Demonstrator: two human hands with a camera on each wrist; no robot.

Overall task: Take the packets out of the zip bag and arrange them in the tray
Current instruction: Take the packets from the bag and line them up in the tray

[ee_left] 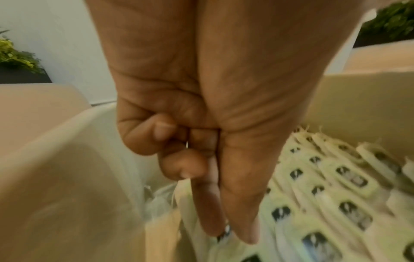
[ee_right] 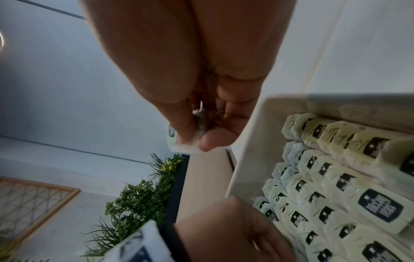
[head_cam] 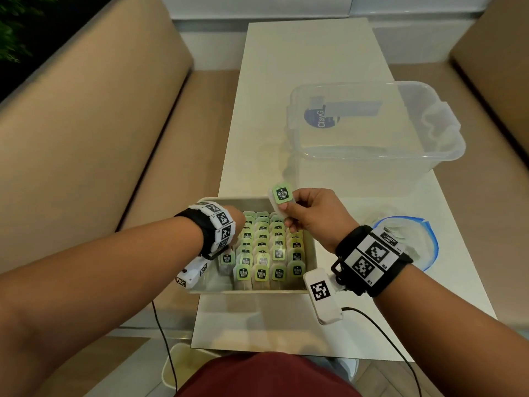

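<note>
Right hand [head_cam: 315, 214] pinches a packet [head_cam: 280, 200] above the tray [head_cam: 313, 253].
</note>
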